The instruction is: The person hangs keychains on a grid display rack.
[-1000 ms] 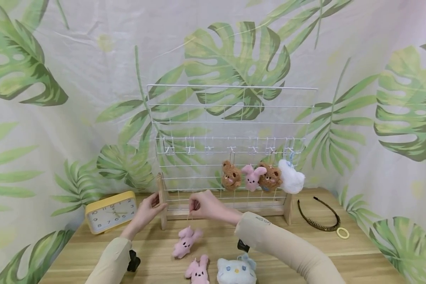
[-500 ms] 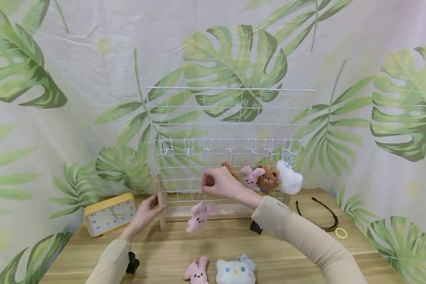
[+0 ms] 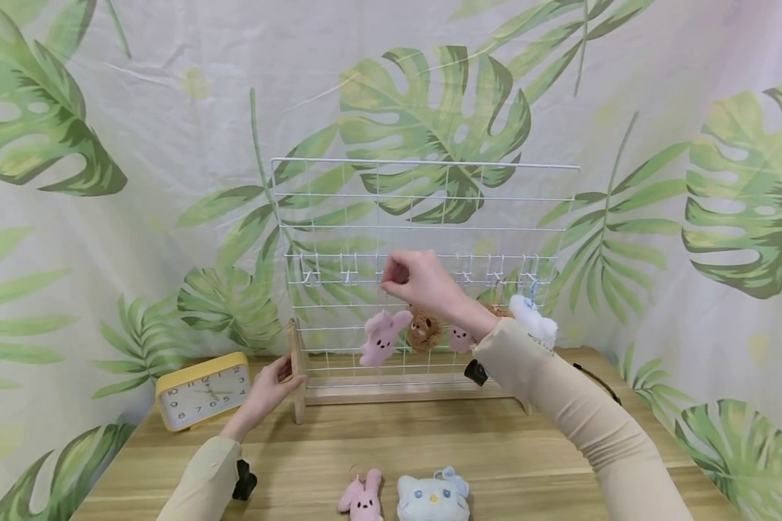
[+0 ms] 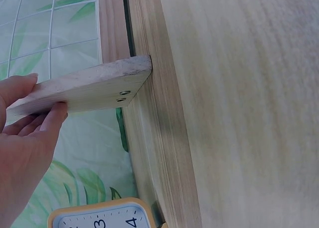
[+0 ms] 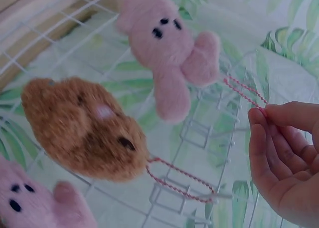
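Observation:
My right hand (image 3: 423, 278) pinches the reddish bead chain (image 5: 247, 89) of a pink bunny plush keychain (image 3: 384, 339) between thumb and fingertips. The bunny hangs from it in front of a white wire grid rack (image 3: 423, 165), close by a hook in the middle of the row. Beside it a brown bear plush (image 5: 84, 130) hangs by its own chain loop from a hook. With thumb on one side and fingers on the other, my left hand (image 3: 270, 391) holds the rack's wooden side foot (image 4: 94, 81).
Hooks (image 3: 349, 277) line the grid's left part. Another pink bunny (image 3: 459, 339), a second bear and a white plush (image 3: 537, 325) hang at right, partly behind my arm. A bunny (image 3: 363, 499) and a white cat plush (image 3: 434, 499) lie in front; a yellow clock (image 3: 203, 391) stands left.
My right hand has lifted the pink bunny from over the table up to the hook row, moving a little right. The left hand has stayed on the wooden foot.

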Available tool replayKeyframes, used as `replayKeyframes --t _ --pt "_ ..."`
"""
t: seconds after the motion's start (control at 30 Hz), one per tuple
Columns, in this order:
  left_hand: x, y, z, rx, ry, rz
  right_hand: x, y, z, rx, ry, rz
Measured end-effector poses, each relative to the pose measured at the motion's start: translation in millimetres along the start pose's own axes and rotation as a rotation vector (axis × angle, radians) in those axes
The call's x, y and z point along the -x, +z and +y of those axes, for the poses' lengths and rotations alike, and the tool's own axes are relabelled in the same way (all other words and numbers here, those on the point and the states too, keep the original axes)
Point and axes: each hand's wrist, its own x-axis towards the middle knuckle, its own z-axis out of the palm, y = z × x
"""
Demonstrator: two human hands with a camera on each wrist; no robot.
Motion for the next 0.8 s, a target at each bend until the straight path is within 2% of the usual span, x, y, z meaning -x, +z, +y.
replayKeyframes --t 0.37,0.63,0.8 --pt "-1.6 -0.1 -0.4 0.006 0.004 0.01 -20.2 -7 12 0.025 0.036 0.07" --pt "-2.2 0.3 -0.2 -0.008 0.0 0.023 -26.8 -3 22 0.062 0.08 0.033" --pt "-1.7 1.0 0.5 -0.004 -0.001 0.033 -28.7 0 24 0.101 0.08 0.016"
